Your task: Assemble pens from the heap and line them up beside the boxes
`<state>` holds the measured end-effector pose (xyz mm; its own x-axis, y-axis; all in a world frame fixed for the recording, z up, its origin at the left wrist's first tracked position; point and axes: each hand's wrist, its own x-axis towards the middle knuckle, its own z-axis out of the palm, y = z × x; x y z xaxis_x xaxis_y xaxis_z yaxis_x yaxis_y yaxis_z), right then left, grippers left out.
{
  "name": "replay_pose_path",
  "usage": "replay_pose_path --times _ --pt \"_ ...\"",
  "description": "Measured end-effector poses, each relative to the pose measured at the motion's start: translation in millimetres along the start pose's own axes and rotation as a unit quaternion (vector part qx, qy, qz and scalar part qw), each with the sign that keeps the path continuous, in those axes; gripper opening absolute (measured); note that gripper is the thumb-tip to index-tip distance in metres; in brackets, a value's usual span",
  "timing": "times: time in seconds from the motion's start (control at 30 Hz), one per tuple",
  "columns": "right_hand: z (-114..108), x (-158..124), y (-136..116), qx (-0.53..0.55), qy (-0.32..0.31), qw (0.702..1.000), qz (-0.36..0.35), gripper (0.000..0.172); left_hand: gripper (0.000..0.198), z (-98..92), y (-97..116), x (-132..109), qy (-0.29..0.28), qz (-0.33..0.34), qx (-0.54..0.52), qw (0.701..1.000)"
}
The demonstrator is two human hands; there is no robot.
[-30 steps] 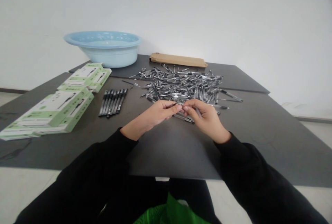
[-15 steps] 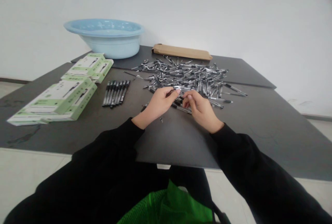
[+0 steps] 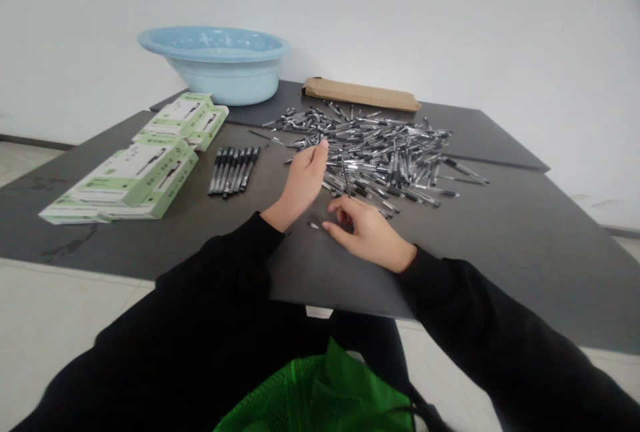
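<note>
A big loose pile of black-and-clear pens (image 3: 380, 152) lies on the dark table (image 3: 500, 239). My left hand (image 3: 303, 179) reaches into the pile's near left edge, fingers stretched out and fingertips touching pens there. My right hand (image 3: 363, 229) rests on the table just in front of the pile. It is curled around a thin pen (image 3: 345, 182) that sticks up from it, and its forefinger points left at a small loose pen part (image 3: 313, 225). A neat row of several black pens (image 3: 234, 171) lies left of my left hand.
Green-and-white pen boxes (image 3: 135, 175) are stacked at the left, with more boxes (image 3: 187, 119) behind them. A light blue basin (image 3: 215, 62) and a flat brown paper packet (image 3: 363, 93) sit at the back. A green mesh bag (image 3: 320, 399) is on my lap.
My hands have come apart. The left one moved up and forward into the pile; the right one drew back toward me and settled on the table. The camera tilted slightly.
</note>
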<state>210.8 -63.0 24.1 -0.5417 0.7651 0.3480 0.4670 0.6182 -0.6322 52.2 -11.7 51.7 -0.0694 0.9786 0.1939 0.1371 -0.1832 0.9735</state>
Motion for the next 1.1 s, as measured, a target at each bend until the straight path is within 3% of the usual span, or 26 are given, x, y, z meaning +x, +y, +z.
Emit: replay_pose_path --times 0.17,0.3,0.4,0.6,0.7,0.8,0.9,1.0,1.1 --pt "20.9 2.9 -6.6 -0.017 -0.040 0.999 0.006 0.022 0.051 -19.1 10.3 10.6 0.086 0.042 -0.100 0.990" --pt "27.3 7.4 -3.7 -0.054 -0.046 0.997 -0.004 0.009 0.049 -33.7 16.5 16.4 0.119 0.058 -0.168 0.977" --pt "28.1 8.8 0.2 -0.059 -0.054 0.997 -0.020 0.006 0.047 -40.6 19.3 17.5 0.115 0.049 -0.181 0.975" --pt "26.9 7.5 5.8 -0.072 -0.052 0.995 -0.043 0.012 0.044 -55.7 22.6 20.0 0.172 0.121 -0.138 0.968" --pt "18.3 9.5 10.8 -0.062 -0.018 0.997 -0.040 0.013 0.042 -54.1 18.4 22.3 0.105 0.077 -0.132 0.983" --pt "0.0 13.5 19.8 -0.023 0.066 0.998 -0.006 0.011 0.040 -38.4 8.6 18.6 -0.037 0.041 -0.104 0.993" --pt "-21.0 15.7 28.2 0.030 0.156 0.987 0.033 0.011 0.033 -16.0 -3.0 7.4 -0.171 0.021 -0.013 0.985" --pt "-34.3 15.2 29.8 0.069 0.198 0.977 0.027 0.012 0.025 0.3 -12.7 -3.2 -0.223 0.004 0.038 0.974" --pt "-37.1 14.3 25.2 0.081 0.184 0.980 0.006 0.014 0.026 6.4 -21.8 -5.9 -0.234 -0.009 0.024 0.972"
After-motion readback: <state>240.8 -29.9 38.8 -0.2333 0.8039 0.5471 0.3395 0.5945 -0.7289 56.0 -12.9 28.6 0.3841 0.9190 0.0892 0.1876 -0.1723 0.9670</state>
